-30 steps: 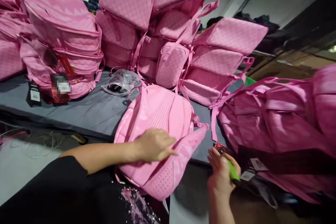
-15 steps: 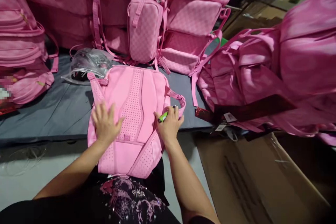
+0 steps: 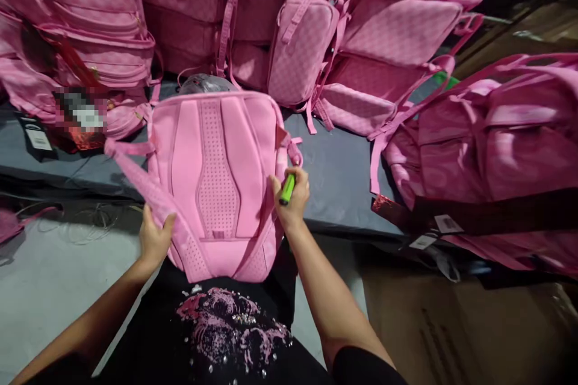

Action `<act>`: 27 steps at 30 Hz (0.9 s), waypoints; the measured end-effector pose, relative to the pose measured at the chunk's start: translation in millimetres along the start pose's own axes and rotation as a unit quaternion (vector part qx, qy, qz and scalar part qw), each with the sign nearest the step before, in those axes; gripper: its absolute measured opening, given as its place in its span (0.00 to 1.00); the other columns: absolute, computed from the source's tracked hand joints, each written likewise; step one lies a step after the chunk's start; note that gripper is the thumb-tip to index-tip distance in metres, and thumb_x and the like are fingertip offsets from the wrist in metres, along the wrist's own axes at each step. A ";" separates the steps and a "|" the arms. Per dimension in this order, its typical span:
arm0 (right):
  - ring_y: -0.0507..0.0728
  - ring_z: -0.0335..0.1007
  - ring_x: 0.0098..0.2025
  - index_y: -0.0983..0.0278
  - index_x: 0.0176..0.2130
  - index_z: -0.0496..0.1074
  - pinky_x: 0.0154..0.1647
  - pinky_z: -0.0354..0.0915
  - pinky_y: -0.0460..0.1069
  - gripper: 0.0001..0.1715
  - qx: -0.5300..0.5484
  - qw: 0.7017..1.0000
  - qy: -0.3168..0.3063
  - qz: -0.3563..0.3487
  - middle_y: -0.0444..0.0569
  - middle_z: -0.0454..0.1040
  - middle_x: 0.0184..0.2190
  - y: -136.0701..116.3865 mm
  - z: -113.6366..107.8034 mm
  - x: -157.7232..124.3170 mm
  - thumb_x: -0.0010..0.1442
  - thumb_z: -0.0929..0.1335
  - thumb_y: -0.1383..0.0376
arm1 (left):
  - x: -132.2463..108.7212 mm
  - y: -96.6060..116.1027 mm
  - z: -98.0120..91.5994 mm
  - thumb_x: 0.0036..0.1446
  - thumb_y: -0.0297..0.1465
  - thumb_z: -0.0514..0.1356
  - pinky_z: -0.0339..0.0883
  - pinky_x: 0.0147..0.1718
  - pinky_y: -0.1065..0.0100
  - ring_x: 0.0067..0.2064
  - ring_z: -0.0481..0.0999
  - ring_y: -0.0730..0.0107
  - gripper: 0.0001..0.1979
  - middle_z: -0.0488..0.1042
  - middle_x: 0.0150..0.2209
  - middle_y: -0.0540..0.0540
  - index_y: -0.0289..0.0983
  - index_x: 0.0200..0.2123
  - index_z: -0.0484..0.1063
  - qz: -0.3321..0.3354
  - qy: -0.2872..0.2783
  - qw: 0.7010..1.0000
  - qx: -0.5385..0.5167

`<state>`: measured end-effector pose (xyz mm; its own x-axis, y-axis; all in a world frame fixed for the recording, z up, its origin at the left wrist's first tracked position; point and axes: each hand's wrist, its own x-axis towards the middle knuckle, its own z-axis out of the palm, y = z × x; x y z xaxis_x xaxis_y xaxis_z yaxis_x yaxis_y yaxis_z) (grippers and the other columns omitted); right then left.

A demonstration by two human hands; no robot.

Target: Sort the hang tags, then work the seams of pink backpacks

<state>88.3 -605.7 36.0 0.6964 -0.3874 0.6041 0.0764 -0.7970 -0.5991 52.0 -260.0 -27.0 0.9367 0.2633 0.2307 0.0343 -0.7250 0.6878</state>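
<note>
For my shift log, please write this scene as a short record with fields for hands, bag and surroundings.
Left hand: grips the shoulder strap of the pink backpack
Right hand: holds a green tool, touching the backpack's right edge
Backpack: padded back panel up, lower end past the table edge
Around: pink bags stacked behind and at right; cardboard box lower right

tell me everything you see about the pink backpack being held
The pink backpack faces back-panel up: smooth padded sections, perforated centre strip, perforated straps. Its base is against the person's lap, its top over the grey table. The left hand grips one strap, pulled outward; the right hand, holding a green tool, touches its right edge.
</note>
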 end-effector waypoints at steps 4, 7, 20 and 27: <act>0.60 0.71 0.42 0.61 0.45 0.66 0.52 0.65 0.58 0.21 0.014 1.000 -0.010 0.021 0.49 0.75 0.39 6.6 12.2 -18.7 0.61 0.69 0.49 | 10.2 39.9 -41.8 0.61 0.40 0.60 0.55 0.66 0.40 0.68 0.60 0.45 0.40 0.60 0.68 0.39 0.49 0.72 0.45 0.246 0.124 0.960 0.044; 0.59 0.71 0.41 0.61 0.45 0.67 0.53 0.65 0.58 0.19 0.014 0.999 -0.029 0.016 0.48 0.75 0.37 9.2 16.3 -13.2 0.62 0.69 0.51 | 57.5 120.6 -16.4 0.65 0.33 0.57 0.63 0.61 0.52 0.61 0.69 0.56 0.29 0.72 0.58 0.41 0.44 0.67 0.56 0.501 -0.026 0.865 0.006; 0.60 0.76 0.48 0.61 0.48 0.65 0.60 0.61 0.60 0.14 -0.087 0.996 0.017 -0.026 0.49 0.78 0.41 22.2 21.2 -21.1 0.66 0.69 0.58 | 197.6 255.4 113.5 0.65 0.50 0.55 0.62 0.52 0.54 0.41 0.73 0.60 0.24 0.75 0.33 0.44 0.36 0.32 0.77 0.689 -0.326 0.619 0.188; 0.60 0.76 0.46 0.61 0.51 0.66 0.60 0.61 0.62 0.17 -0.079 0.997 -0.014 -0.020 0.50 0.78 0.42 29.1 4.3 -7.7 0.67 0.68 0.57 | 225.8 245.2 104.4 0.60 0.61 0.52 0.48 0.66 0.39 0.51 0.68 0.57 0.31 0.74 0.43 0.44 0.38 0.36 0.75 0.668 -0.248 0.685 0.151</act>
<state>88.3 -623.9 11.6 0.7142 -0.3420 0.6106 -0.0066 -0.8757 -0.4828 308.3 -444.8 121.9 0.2029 -0.9582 0.2018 -0.9690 -0.2262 -0.0998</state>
